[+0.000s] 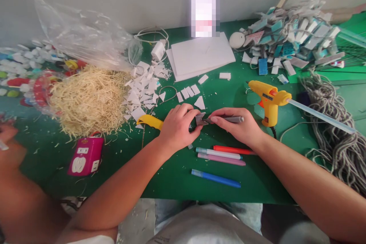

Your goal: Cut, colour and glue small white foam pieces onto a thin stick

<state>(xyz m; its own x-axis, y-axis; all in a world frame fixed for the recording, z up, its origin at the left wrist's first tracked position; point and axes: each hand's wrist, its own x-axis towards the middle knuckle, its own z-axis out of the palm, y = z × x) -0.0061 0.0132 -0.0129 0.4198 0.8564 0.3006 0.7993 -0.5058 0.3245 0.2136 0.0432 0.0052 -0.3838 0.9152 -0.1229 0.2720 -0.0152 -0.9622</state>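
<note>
My left hand [180, 126] pinches a small piece of board coloured grey [200, 118] between thumb and fingers. In my right hand [237, 124] is a grey marker [233, 119], its tip touching or very close to the piece. A yellow utility knife [150, 121] lies beside my left hand, its far end hidden behind it. Below my hands rest a red marker [231, 148], a white marker with a light-blue tip end [219, 153], a pinkish-purple marker [221, 159] and a blue marker [215, 178]. Several small white cut pieces [188, 92] lie just beyond my hands.
White scraps [143, 91] and a straw heap [91, 97] are at left, with a pink power socket [85, 156] nearer. A yellow glue gun [270, 101], grey yarn [328, 122] and a pile of foam pieces [291, 38] occupy the right. Another person's hand [7, 137] shows far left.
</note>
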